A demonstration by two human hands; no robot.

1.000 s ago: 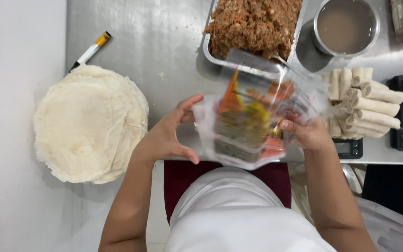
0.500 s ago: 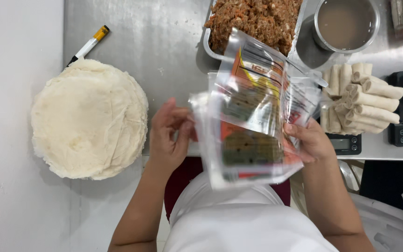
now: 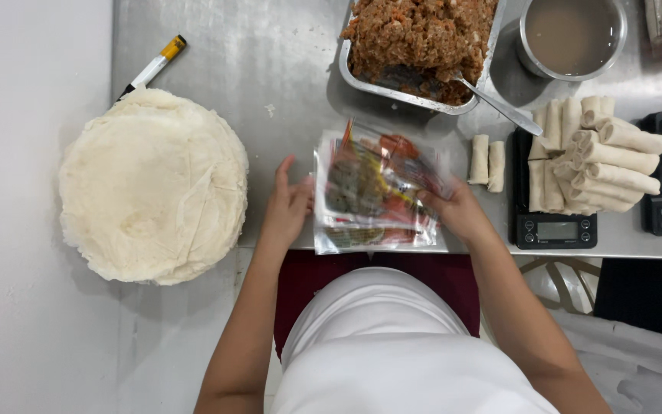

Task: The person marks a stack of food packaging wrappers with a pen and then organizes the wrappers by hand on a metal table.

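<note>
Nearest us, our left hand (image 3: 289, 207) and right hand (image 3: 457, 215) hold a stack of clear printed plastic bags (image 3: 377, 192) at the near edge of the steel desk (image 3: 270, 69). The left fingers (image 3: 283, 172) are spread and lie against the stack's left edge; the right fingers are tucked under the right edge, so we cannot tell whether they pinch it or only prop it. The bags lie flat between the two hands. To handle them well, we judge it best to keep both edges squared and the slippery stack pressed flat so that no sheet slides off the desk.

Left of the left fingers, close by, lies a round pile of pale wrappers (image 3: 155, 184), and beyond it a marker pen (image 3: 153, 67). Just right of the right fingers lie two finished rolls (image 3: 488, 161), then a black scale (image 3: 553, 207) heaped with more rolls.

Farther off, beyond the bags, a metal tray (image 3: 392, 83) holds brown minced filling with a spoon (image 3: 499, 103) stuck in it. Right of that, a round metal bowl (image 3: 572, 34) holds cloudy brownish liquid.
</note>
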